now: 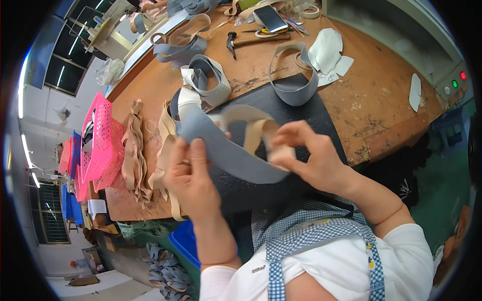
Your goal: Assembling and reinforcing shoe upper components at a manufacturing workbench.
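A grey-blue strip with a beige inner side (226, 153) is held up in a loop over the black mat (241, 198). My left hand (193, 178) is closed on its left part, the thumb lying along the near face. My right hand (314, 158) pinches the strip's right end between thumb and fingers, where a pale piece shows, slightly blurred. Just beyond my left hand stand rolled grey and white strips (211, 83). Another grey loop (296, 90) stands on edge at the mat's far side.
Beige strips (135, 155) lie at the left beside pink baskets (98, 140). Farther back are a hammer (261, 40), a phone (271, 19), white cut pieces (326, 50) and more grey strips (183, 47). A machine with lit buttons (442, 83) borders the table's right.
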The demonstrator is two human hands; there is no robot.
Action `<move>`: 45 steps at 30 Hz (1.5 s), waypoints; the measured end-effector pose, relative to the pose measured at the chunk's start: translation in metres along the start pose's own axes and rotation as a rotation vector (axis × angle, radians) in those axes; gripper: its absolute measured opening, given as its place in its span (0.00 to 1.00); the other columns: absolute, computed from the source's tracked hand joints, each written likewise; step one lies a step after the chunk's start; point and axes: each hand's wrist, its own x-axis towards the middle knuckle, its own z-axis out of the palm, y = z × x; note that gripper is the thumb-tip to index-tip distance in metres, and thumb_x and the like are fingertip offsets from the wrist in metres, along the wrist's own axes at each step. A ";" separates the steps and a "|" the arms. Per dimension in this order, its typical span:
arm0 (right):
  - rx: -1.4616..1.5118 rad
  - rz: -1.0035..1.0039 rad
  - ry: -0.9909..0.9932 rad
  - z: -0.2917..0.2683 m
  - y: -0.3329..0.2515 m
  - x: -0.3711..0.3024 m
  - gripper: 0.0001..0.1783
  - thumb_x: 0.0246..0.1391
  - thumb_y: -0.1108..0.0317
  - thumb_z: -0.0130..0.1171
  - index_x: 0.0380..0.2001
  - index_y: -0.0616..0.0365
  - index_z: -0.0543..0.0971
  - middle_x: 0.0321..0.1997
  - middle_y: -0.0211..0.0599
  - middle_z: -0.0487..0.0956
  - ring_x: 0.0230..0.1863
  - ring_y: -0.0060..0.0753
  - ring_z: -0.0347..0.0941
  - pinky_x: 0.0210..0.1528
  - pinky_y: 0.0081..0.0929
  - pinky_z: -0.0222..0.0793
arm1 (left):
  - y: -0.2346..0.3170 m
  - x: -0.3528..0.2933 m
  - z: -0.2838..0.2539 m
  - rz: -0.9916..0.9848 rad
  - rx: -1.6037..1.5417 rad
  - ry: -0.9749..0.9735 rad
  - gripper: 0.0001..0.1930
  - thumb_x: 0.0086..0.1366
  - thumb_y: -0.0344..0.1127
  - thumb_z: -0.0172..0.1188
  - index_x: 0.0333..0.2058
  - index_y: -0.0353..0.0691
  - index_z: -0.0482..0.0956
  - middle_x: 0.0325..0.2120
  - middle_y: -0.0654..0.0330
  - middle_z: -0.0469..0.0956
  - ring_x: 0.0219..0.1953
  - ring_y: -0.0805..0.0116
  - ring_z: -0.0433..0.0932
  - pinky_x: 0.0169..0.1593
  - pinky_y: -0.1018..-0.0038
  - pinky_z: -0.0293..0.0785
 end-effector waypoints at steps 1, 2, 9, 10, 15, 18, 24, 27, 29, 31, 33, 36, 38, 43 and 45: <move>-0.035 -0.119 0.111 -0.003 0.005 0.000 0.21 0.54 0.75 0.66 0.48 0.63 0.70 0.43 0.44 0.83 0.46 0.34 0.82 0.50 0.28 0.76 | 0.008 0.002 -0.004 0.120 0.224 -0.019 0.12 0.72 0.28 0.52 0.48 0.27 0.76 0.38 0.51 0.83 0.36 0.66 0.83 0.40 0.74 0.80; -0.039 -0.165 0.175 -0.006 0.007 -0.002 0.19 0.54 0.77 0.64 0.47 0.63 0.71 0.43 0.44 0.83 0.46 0.35 0.82 0.49 0.28 0.76 | 0.018 0.000 -0.002 0.214 0.572 -0.098 0.13 0.72 0.29 0.53 0.49 0.25 0.75 0.36 0.51 0.83 0.36 0.68 0.83 0.38 0.75 0.79; -0.273 -0.539 0.170 -0.001 0.042 -0.017 0.17 0.41 0.91 0.53 0.37 0.66 0.75 0.40 0.48 0.81 0.40 0.47 0.79 0.42 0.35 0.77 | -0.074 -0.088 0.041 0.698 1.721 -0.869 0.18 0.59 0.36 0.56 0.44 0.31 0.77 0.27 0.60 0.75 0.28 0.68 0.75 0.24 0.76 0.70; -0.293 -0.531 0.097 0.001 0.047 -0.018 0.17 0.39 0.90 0.55 0.36 0.66 0.75 0.41 0.48 0.80 0.41 0.48 0.79 0.43 0.36 0.77 | -0.076 -0.094 0.044 0.690 1.712 -0.885 0.18 0.59 0.36 0.56 0.44 0.31 0.77 0.27 0.60 0.75 0.28 0.68 0.75 0.24 0.76 0.70; -0.421 -0.695 -0.188 0.013 0.053 -0.006 0.14 0.42 0.77 0.62 0.36 0.67 0.77 0.44 0.47 0.79 0.47 0.47 0.77 0.50 0.40 0.76 | -0.082 -0.113 0.043 0.816 1.757 -0.852 0.15 0.58 0.40 0.58 0.39 0.40 0.84 0.34 0.57 0.74 0.46 0.55 0.69 0.35 0.62 0.68; -0.630 -0.772 -0.301 0.021 0.060 0.016 0.15 0.46 0.71 0.58 0.38 0.66 0.76 0.42 0.44 0.78 0.47 0.42 0.76 0.62 0.41 0.67 | -0.086 -0.116 0.046 0.735 1.747 -0.954 0.14 0.57 0.39 0.57 0.39 0.43 0.86 0.41 0.56 0.74 0.47 0.53 0.67 0.40 0.59 0.66; -1.093 -0.683 -0.282 -0.001 0.042 0.021 0.12 0.41 0.68 0.59 0.32 0.62 0.76 0.23 0.35 0.73 0.33 0.32 0.70 0.48 0.29 0.63 | -0.092 -0.120 0.036 0.758 1.657 -0.837 0.21 0.58 0.33 0.54 0.48 0.26 0.80 0.47 0.46 0.73 0.44 0.55 0.70 0.42 0.67 0.69; -1.198 -0.500 -0.447 -0.019 0.042 -0.004 0.12 0.40 0.68 0.59 0.30 0.63 0.75 0.25 0.37 0.72 0.36 0.35 0.70 0.47 0.30 0.65 | -0.095 -0.120 0.029 0.764 1.462 -0.677 0.24 0.58 0.32 0.53 0.51 0.22 0.76 0.45 0.45 0.74 0.42 0.57 0.73 0.41 0.69 0.71; -1.154 -0.488 -0.458 -0.018 0.041 -0.014 0.13 0.39 0.68 0.59 0.31 0.63 0.76 0.28 0.37 0.73 0.36 0.37 0.70 0.44 0.30 0.65 | -0.097 -0.115 0.029 0.641 1.261 -0.563 0.22 0.61 0.35 0.59 0.50 0.23 0.76 0.41 0.49 0.76 0.37 0.60 0.76 0.36 0.72 0.74; -0.849 -0.434 -0.358 -0.015 0.039 -0.020 0.13 0.40 0.70 0.61 0.33 0.62 0.76 0.33 0.39 0.73 0.36 0.39 0.70 0.42 0.31 0.66 | -0.091 -0.109 0.032 0.483 1.205 -0.570 0.23 0.61 0.38 0.62 0.50 0.26 0.75 0.39 0.52 0.76 0.36 0.62 0.76 0.35 0.73 0.76; -0.738 -0.314 -0.313 -0.009 0.052 -0.025 0.14 0.43 0.71 0.64 0.35 0.61 0.75 0.37 0.40 0.72 0.36 0.41 0.70 0.40 0.33 0.66 | -0.092 -0.104 0.042 0.510 1.160 -0.530 0.26 0.59 0.37 0.64 0.52 0.26 0.73 0.38 0.52 0.75 0.35 0.61 0.76 0.35 0.72 0.78; -0.825 -0.270 -0.276 -0.011 0.054 -0.014 0.11 0.43 0.69 0.63 0.30 0.60 0.76 0.33 0.37 0.71 0.39 0.37 0.70 0.39 0.31 0.65 | -0.091 -0.093 0.055 0.351 0.819 -0.506 0.25 0.56 0.26 0.64 0.53 0.26 0.71 0.40 0.50 0.73 0.37 0.56 0.77 0.37 0.68 0.78; -0.846 -0.263 -0.298 -0.013 0.054 -0.011 0.12 0.43 0.70 0.65 0.32 0.60 0.75 0.34 0.38 0.70 0.39 0.39 0.69 0.40 0.33 0.64 | -0.094 -0.088 0.060 0.314 0.791 -0.506 0.24 0.56 0.24 0.63 0.53 0.27 0.72 0.39 0.50 0.72 0.38 0.56 0.77 0.36 0.68 0.78; -0.865 -0.263 -0.370 -0.014 0.050 -0.005 0.12 0.42 0.73 0.65 0.31 0.61 0.74 0.35 0.40 0.72 0.38 0.40 0.69 0.41 0.34 0.63 | -0.091 -0.072 0.062 0.129 0.676 -0.585 0.16 0.56 0.21 0.61 0.45 0.34 0.76 0.39 0.52 0.71 0.39 0.53 0.78 0.35 0.65 0.78; -0.740 -0.190 -0.461 -0.016 0.048 -0.005 0.10 0.44 0.75 0.64 0.30 0.60 0.74 0.35 0.40 0.74 0.37 0.40 0.70 0.41 0.34 0.63 | -0.093 -0.066 0.062 0.085 0.631 -0.589 0.12 0.57 0.22 0.61 0.41 0.34 0.76 0.39 0.52 0.71 0.40 0.52 0.78 0.35 0.64 0.78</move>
